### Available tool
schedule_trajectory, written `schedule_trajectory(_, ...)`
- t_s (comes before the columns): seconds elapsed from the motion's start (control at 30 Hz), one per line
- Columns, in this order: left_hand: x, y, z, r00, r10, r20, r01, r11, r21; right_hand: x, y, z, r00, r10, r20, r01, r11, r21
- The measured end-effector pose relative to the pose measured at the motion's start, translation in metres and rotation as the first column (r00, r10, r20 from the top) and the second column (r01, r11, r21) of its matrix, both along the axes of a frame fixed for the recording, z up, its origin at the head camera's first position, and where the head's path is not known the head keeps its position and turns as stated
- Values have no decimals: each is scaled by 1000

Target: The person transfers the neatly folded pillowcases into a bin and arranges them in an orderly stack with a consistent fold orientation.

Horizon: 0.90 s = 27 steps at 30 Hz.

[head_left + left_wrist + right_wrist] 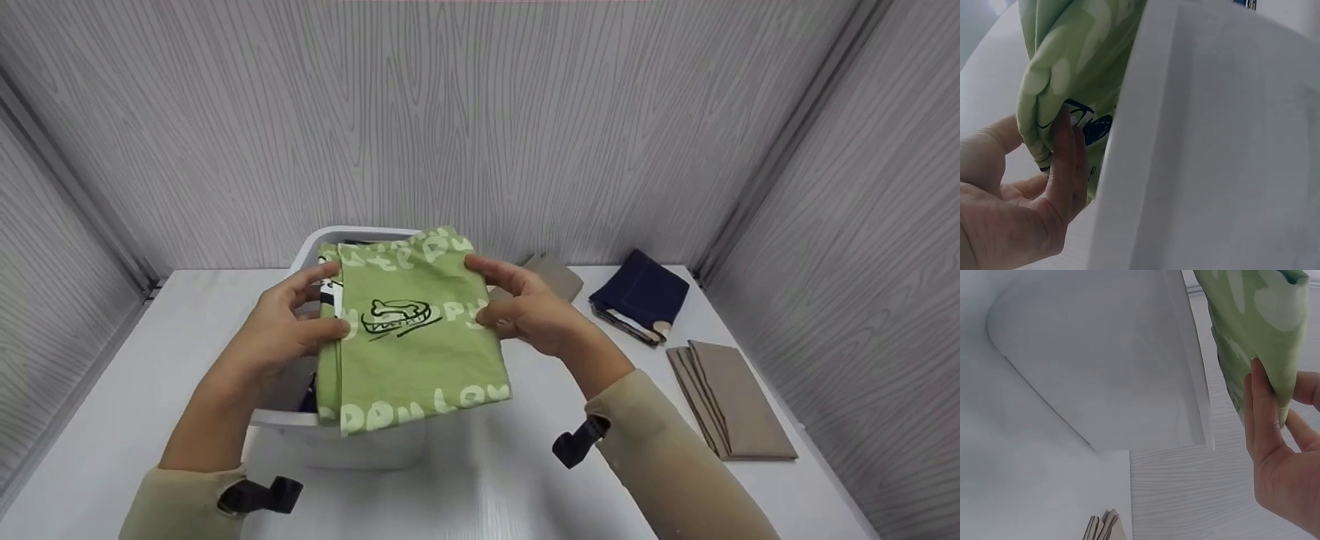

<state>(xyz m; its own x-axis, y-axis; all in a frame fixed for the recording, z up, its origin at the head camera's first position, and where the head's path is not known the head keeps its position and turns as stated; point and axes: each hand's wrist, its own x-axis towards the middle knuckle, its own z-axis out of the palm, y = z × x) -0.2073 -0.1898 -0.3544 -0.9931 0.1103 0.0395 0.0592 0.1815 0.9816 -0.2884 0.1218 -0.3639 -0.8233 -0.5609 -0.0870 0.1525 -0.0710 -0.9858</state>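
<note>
Green cloth (420, 341): one, folded flat, pale lettering and a black line drawing of a bone in a bowl; held up off the bench (487, 472), covering the right part of the bin from the head view. Whether it is directly above the opening cannot be told.
Left hand (277, 315): pinches the green cloth by its left edge, thumb and fingers close together on the folded layers.
Right hand (536, 311): pinches the opposite edge, thumb and fingers on either side of the fabric.
Bin (296, 418): one, white, raised rim, standing left of the bench's middle; dark fabric (308, 397) partly visible inside.
Grey-brown cloth (559, 277): one, near the bench's back edge, partly hidden by the right hand.
Navy cloth (641, 292): one, folded, near the back right corner, lying askew.
Tan cloth (742, 401): one, folded in several layers, beside the right edge.
Sleeves (667, 457): two, beige, each with a black wrist device (259, 496).
</note>
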Motion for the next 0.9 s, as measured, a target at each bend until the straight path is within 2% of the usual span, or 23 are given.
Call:
schedule_trajectory(0.2,-9,-14,6,1000,10,4,-10,999,-31,-1,-20,2,999,-44,3,44,999,16)
schedule_trajectory(0.43,-21,-21,12,999,51,9,-49,986,-157,1,-41,4,990,-116,-77,122,990,77)
schedule_trajectory(0.6,-23,-25,14,996,85,9,-81,978,-191,5,-55,6,985,-124,-120,137,984,111)
schedule_trajectory(0.73,-25,-27,13,996,90,-1,-88,976,-200,6,-65,3,984,-99,-150,117,986,121)
schedule_trajectory(0.9,-27,-30,9,996,91,-19,-93,965,-244,8,-76,-1,978,-86,-190,121,976,183)
